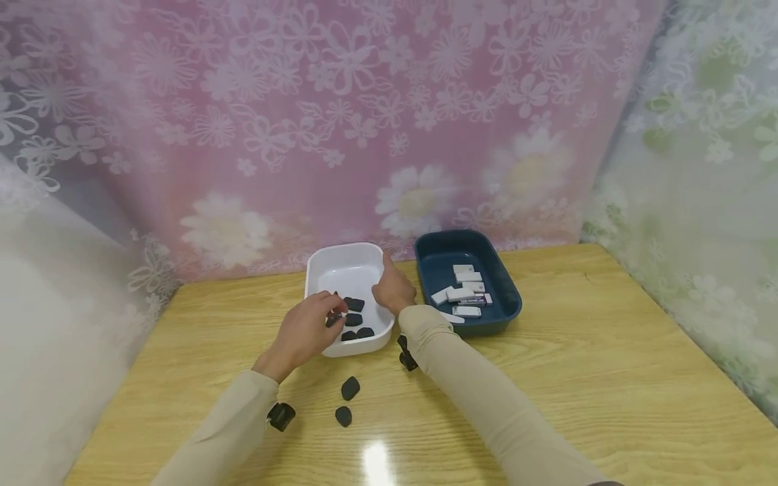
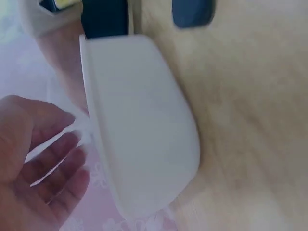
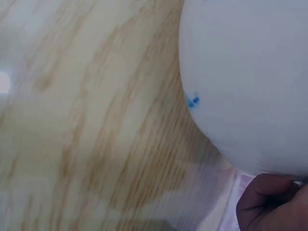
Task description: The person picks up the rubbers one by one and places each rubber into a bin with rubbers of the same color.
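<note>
A white plastic tub (image 1: pixel 358 347) stands on the table with several flat black stone-like pieces (image 1: pixel 354 320) inside. My left hand (image 1: pixel 304 331) hovers over its left side, fingers loosely bent. In the left wrist view, a gap shows between thumb and fingers, with nothing held, beside the tub's outer wall (image 2: pixel 139 120). My right hand (image 1: pixel 394 289) grips the tub's right rim; the right wrist view has its curled fingers (image 3: pixel 262 197) at the edge. Two black pieces lie on the table in front, one (image 1: pixel 350 388) behind the other (image 1: pixel 343 416).
To the right of the white tub stands a dark blue tub (image 1: pixel 507 297) with several small white blocks (image 1: pixel 467 311) in it. Both rest on a wooden table (image 1: pixel 608 364), near its back edge against a pink floral curtain (image 1: pixel 340 148).
</note>
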`<state>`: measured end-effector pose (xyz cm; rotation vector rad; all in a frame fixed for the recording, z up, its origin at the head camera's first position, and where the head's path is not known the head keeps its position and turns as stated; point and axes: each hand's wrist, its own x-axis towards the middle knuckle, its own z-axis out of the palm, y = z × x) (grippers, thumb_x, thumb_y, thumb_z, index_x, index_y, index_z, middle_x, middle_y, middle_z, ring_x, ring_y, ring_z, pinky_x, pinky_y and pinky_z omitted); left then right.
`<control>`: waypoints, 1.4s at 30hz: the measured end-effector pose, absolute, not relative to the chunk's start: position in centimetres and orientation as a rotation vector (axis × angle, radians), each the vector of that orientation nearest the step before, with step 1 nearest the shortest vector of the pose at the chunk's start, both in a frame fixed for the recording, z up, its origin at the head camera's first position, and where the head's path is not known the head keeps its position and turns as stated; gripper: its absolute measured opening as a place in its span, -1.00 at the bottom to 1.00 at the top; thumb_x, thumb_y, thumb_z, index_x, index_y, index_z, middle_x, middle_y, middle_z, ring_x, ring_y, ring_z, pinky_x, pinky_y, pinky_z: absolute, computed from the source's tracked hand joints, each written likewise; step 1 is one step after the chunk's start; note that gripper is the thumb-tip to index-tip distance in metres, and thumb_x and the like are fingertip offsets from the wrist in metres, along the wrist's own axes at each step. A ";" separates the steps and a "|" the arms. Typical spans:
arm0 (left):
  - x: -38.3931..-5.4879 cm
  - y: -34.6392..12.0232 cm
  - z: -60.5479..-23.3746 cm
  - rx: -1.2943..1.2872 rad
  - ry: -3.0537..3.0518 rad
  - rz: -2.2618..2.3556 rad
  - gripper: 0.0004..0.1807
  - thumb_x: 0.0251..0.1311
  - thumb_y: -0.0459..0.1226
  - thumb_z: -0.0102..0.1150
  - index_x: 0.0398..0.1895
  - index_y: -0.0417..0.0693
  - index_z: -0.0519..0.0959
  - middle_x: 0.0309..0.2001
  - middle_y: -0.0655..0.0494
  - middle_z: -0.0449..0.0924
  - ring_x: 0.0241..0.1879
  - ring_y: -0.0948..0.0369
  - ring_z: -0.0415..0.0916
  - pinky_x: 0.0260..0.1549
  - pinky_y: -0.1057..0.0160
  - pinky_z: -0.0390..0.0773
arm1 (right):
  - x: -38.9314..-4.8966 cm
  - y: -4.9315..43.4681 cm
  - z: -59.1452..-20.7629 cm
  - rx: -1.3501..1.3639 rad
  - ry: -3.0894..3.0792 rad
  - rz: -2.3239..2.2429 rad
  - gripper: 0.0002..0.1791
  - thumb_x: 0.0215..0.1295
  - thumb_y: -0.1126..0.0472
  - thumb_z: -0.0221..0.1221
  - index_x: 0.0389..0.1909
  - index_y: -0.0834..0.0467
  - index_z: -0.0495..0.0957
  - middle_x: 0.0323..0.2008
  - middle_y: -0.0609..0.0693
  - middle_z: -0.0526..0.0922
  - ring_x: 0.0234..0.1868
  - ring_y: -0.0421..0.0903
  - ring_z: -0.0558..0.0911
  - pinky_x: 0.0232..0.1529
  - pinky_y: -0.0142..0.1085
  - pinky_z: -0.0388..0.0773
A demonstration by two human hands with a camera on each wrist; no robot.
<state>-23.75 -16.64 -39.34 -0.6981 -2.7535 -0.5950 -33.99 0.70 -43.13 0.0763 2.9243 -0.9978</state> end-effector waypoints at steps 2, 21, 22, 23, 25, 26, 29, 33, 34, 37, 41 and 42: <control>-22.6 -16.8 -39.4 -0.651 -2.722 -0.588 -0.93 0.08 -0.31 0.30 -0.37 0.00 0.61 -0.38 0.22 0.50 -0.40 0.23 0.49 -0.45 0.23 0.49 | -33.9 0.6 -43.2 0.074 2.925 -1.004 -0.13 0.16 0.25 0.16 0.49 -0.03 -0.01 0.10 0.16 0.54 -0.06 0.11 0.57 -0.12 0.02 0.47; -16.5 -14.6 -42.5 -0.674 -2.966 -0.425 -0.70 0.08 -0.12 0.32 -0.20 -0.11 0.61 -0.28 0.16 0.46 -0.37 0.21 0.49 -0.51 0.18 0.49 | -34.0 0.7 -43.2 0.070 2.939 -1.014 -0.12 0.15 0.25 0.15 0.49 -0.02 -0.01 0.11 0.16 0.54 -0.05 0.13 0.57 -0.11 0.05 0.46; -16.5 -14.5 -42.5 -0.676 -2.978 -0.425 -0.68 0.08 -0.12 0.33 -0.19 -0.14 0.60 -0.27 0.14 0.46 -0.35 0.19 0.49 -0.48 0.17 0.50 | -34.1 0.7 -43.2 0.073 2.939 -1.012 -0.12 0.15 0.25 0.15 0.49 -0.02 -0.01 0.11 0.16 0.54 -0.05 0.13 0.57 -0.11 0.05 0.46; -16.4 -14.3 -42.6 -0.678 -2.985 -0.427 -0.68 0.07 -0.13 0.33 -0.21 -0.15 0.59 -0.29 0.13 0.45 -0.35 0.18 0.48 -0.48 0.17 0.49 | -34.1 0.7 -43.3 0.077 2.940 -1.012 -0.12 0.15 0.25 0.15 0.49 -0.03 -0.01 0.10 0.17 0.54 -0.05 0.13 0.57 -0.11 0.05 0.46; -16.4 -14.1 -42.7 -0.697 -2.978 -0.425 -0.76 0.05 -0.16 0.34 -0.31 -0.12 0.58 -0.33 0.13 0.42 -0.37 0.17 0.47 -0.49 0.19 0.48 | -34.0 0.7 -43.3 0.080 2.942 -1.012 -0.12 0.15 0.25 0.14 0.49 -0.04 -0.01 0.09 0.17 0.55 -0.06 0.13 0.58 -0.12 0.05 0.46; -16.4 -14.1 -42.8 -0.709 -2.971 -0.422 -0.80 0.04 -0.19 0.34 -0.37 -0.11 0.56 -0.36 0.14 0.40 -0.39 0.17 0.45 -0.51 0.20 0.47 | -34.0 0.7 -43.3 0.081 2.942 -1.015 -0.13 0.16 0.25 0.14 0.49 -0.04 -0.01 0.08 0.17 0.55 -0.06 0.13 0.58 -0.12 0.05 0.46; -16.5 -14.0 -43.0 -0.717 -2.964 -0.447 -0.84 0.01 -0.27 0.35 -0.52 -0.04 0.51 -0.45 0.18 0.32 -0.47 0.19 0.40 -0.54 0.24 0.41 | -34.0 0.7 -43.3 0.086 2.938 -1.009 -0.13 0.16 0.25 0.14 0.49 -0.04 -0.01 0.08 0.17 0.55 -0.07 0.13 0.58 -0.11 0.05 0.45; -16.5 -14.1 -43.1 -0.686 -2.987 -0.528 -0.85 -0.01 -0.31 0.36 -0.54 -0.02 0.53 -0.46 0.18 0.37 -0.45 0.19 0.42 -0.47 0.22 0.44 | -33.8 0.7 -43.2 0.085 2.927 -0.988 -0.14 0.19 0.24 0.14 0.49 -0.04 -0.02 0.09 0.17 0.55 -0.07 0.13 0.58 -0.10 0.05 0.46; -16.5 -14.2 -43.1 -0.678 -2.991 -0.548 -0.86 -0.02 -0.31 0.36 -0.54 -0.03 0.54 -0.45 0.17 0.39 -0.44 0.19 0.43 -0.45 0.20 0.44 | -33.7 0.7 -43.2 0.084 2.924 -0.985 -0.14 0.19 0.23 0.14 0.49 -0.04 -0.02 0.09 0.17 0.55 -0.07 0.13 0.58 -0.11 0.05 0.46; -16.4 -14.3 -43.0 -0.662 -2.997 -0.596 -0.88 -0.04 -0.31 0.36 -0.52 -0.07 0.57 -0.45 0.13 0.44 -0.41 0.17 0.44 -0.42 0.16 0.45 | -33.7 0.6 -43.2 0.077 2.921 -0.974 -0.15 0.20 0.22 0.14 0.49 -0.04 -0.03 0.09 0.17 0.54 -0.06 0.13 0.58 -0.11 0.05 0.47; -16.4 -14.3 -43.1 -0.655 -2.976 -0.619 -0.89 -0.05 -0.32 0.36 -0.51 -0.07 0.58 -0.45 0.12 0.45 -0.41 0.16 0.45 -0.43 0.15 0.45 | -33.9 0.7 -43.2 0.076 2.937 -0.987 -0.15 0.19 0.22 0.14 0.49 -0.04 -0.01 0.09 0.18 0.54 -0.06 0.14 0.58 -0.11 0.06 0.47; -16.5 -14.2 -43.2 -0.654 -2.972 -0.622 -0.90 -0.05 -0.33 0.35 -0.52 -0.07 0.58 -0.46 0.12 0.45 -0.42 0.16 0.44 -0.44 0.15 0.44 | -33.9 0.8 -43.2 0.077 2.940 -0.986 -0.15 0.19 0.22 0.14 0.48 -0.04 -0.01 0.09 0.18 0.55 -0.06 0.14 0.58 -0.12 0.05 0.47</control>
